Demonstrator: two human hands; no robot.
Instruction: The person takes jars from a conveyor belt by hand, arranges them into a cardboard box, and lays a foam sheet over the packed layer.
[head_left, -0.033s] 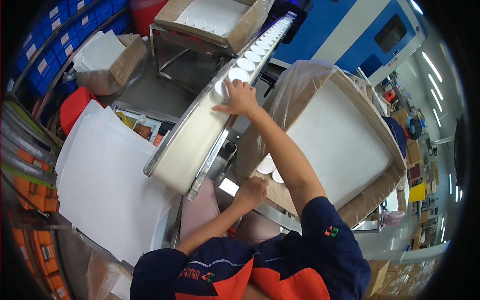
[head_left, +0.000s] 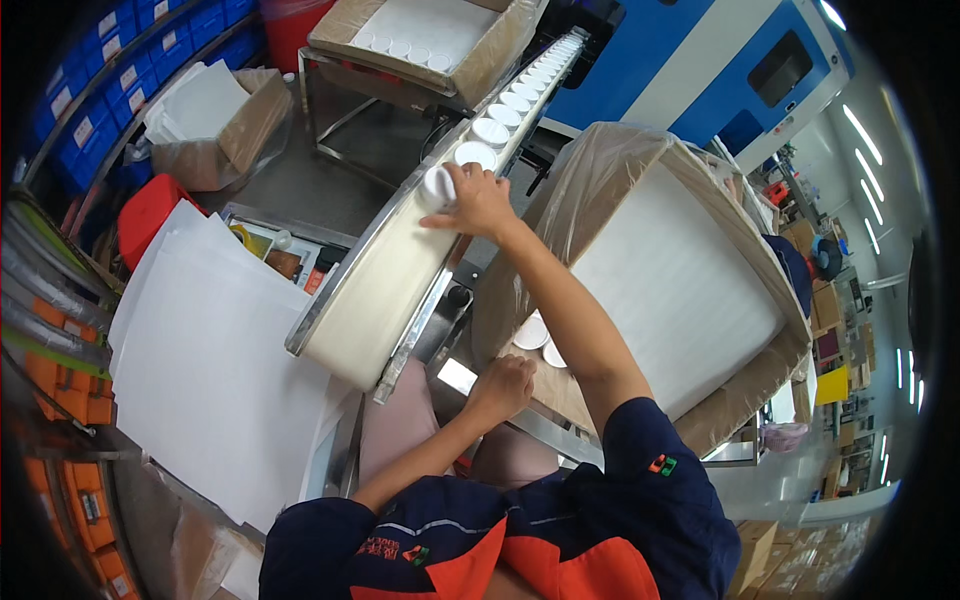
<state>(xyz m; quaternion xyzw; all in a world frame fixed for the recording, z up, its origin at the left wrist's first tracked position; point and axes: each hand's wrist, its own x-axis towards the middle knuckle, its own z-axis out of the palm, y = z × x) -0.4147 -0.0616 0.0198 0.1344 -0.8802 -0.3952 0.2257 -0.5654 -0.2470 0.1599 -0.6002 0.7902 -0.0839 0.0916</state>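
My right hand (head_left: 478, 203) reaches over the conveyor belt (head_left: 385, 290), its thumb and fingers closed round the edge of a white round lid (head_left: 437, 186). That lid looks slightly tilted at the near end of a row. Just beyond it lies another white lid (head_left: 476, 155), with several more in line up the belt. My left hand (head_left: 504, 388) is closed in a fist beside the near corner of the large carton; whatever may be inside it is hidden. Close to that fist, a few white lids (head_left: 532, 332) lie in the carton, partly hidden by my right forearm.
A plastic-lined carton (head_left: 735, 400) with a white sheet (head_left: 675, 275) stands on the right. White sheets (head_left: 215, 370) are stacked on the left. Another carton (head_left: 470, 80) with lids stands beyond the belt's left side. A blue-and-white machine (head_left: 690, 60) is at the back.
My right hand has shifted slightly left and down, and the lid at its fingers now shows more tilted. My left hand has stayed in place.
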